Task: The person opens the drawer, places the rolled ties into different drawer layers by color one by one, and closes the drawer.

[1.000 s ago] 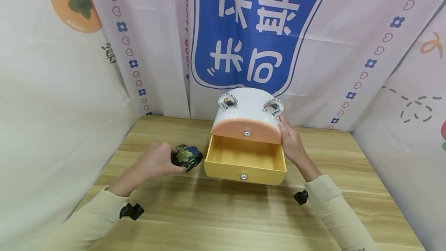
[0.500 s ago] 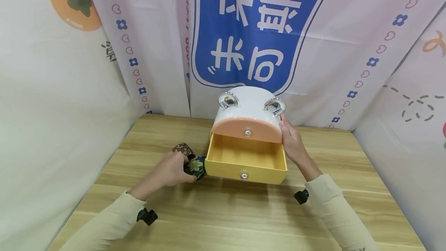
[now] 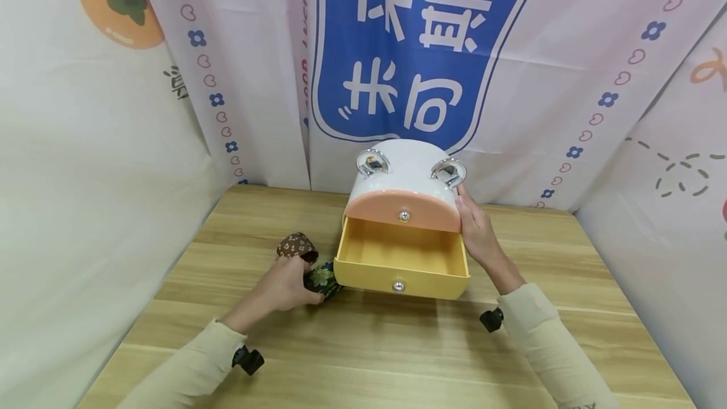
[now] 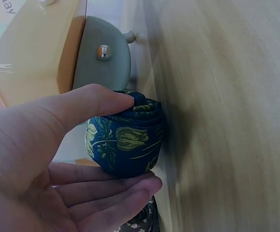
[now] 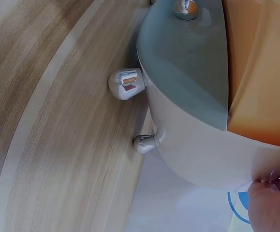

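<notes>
Left of the white cabinet [image 3: 406, 168], on the tabletop [image 3: 375, 358], a brown flowered roll [image 3: 296, 245] lies just beyond the left hand [image 3: 285, 286]. That hand's grip pinches a dark blue floral roll [image 3: 321, 277] between thumb and fingers, by the left front corner of the cabinet's pulled-out yellow drawer [image 3: 369, 275], whose left wall stands between roll and interior. Behind the cabinet hangs a printed curtain [image 3: 420, 49]; against the cabinet's right side rests the right hand [image 3: 478, 235], fingers extended.

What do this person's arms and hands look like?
The left sleeve and right sleeve are cream and wrinkled. The right one has a dark marking. A black device sits by each sleeve's end. Left hand and right hand wear no gloves.
</notes>
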